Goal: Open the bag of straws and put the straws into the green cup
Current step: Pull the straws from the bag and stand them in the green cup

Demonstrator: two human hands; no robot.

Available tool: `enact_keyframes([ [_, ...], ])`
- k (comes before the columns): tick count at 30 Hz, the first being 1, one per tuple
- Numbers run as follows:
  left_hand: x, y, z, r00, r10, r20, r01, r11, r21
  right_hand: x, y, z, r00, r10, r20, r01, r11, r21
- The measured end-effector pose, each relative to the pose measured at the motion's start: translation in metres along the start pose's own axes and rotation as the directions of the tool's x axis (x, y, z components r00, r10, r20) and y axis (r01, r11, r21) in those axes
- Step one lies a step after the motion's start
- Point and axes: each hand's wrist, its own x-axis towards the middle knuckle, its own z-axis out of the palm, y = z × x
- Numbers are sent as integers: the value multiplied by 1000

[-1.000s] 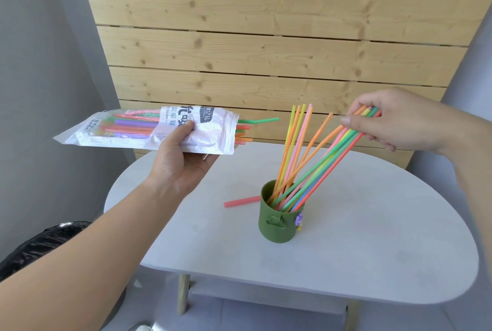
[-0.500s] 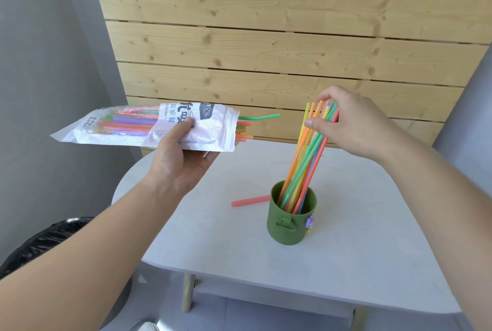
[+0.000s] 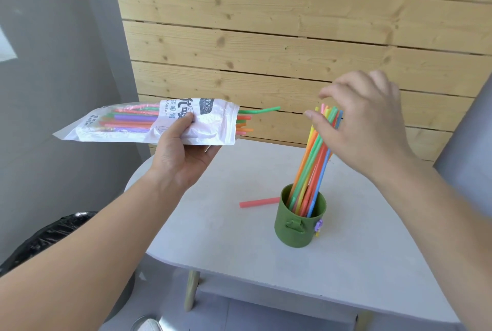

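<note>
Holding the bag [image 3: 127, 123] level, the left hand [image 3: 183, 155] gripped its middle, long axis running left to right, open mouth facing right. Straw ends [image 3: 245, 120] projected from that mouth toward the right hand [image 3: 367, 128], whose fingers [image 3: 335, 88] hung spread and released over the straws [image 3: 311, 165] standing in the green cup [image 3: 300, 224] on the bench [image 3: 239, 251]. Judged next: a leftward reach along that axis.

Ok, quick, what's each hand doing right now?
Left hand: holding the bag of straws, thumb on top.
Right hand: open, fingers loosely spread at the tops of the straws standing in the green cup, gripping nothing.
</note>
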Motion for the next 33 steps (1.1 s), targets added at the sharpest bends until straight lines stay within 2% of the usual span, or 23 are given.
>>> enact_keyframes([
  [2,0,7,-2,1000,20,-16,-20,1000,-3,-1,-22,1,993,-92,73,83,989,119],
  [4,0,14,-5,999,37,-37,-37,999,-1,-4,-46,8,943,-145,300,72,968,241],
  [6,0,21,-11,997,48,-54,-49,999,-5,-4,-66,22,828,-183,530,50,965,256],
  [10,0,34,-25,995,64,-81,-63,998,7,2,-89,64,565,-156,810,-34,977,211],
  [13,1,41,-35,994,71,-86,-70,997,16,6,-96,97,395,-117,911,-58,987,151],
  [20,4,49,-47,995,68,-75,-69,998,-13,12,-96,136,125,-34,992,9,999,33],
  [23,4,50,-47,996,66,-62,-67,997,-22,9,-95,143,79,-8,997,21,1000,7],
  [26,3,50,-46,996,67,-53,-69,997,-34,4,-94,147,85,-2,996,-3,1000,2],
  [30,2,50,-44,996,61,-60,-63,998,-29,0,-92,150,141,-33,989,-33,999,38],
  [33,2,51,-42,995,71,-70,-73,997,-30,6,-93,144,269,-88,959,-90,989,116],
])
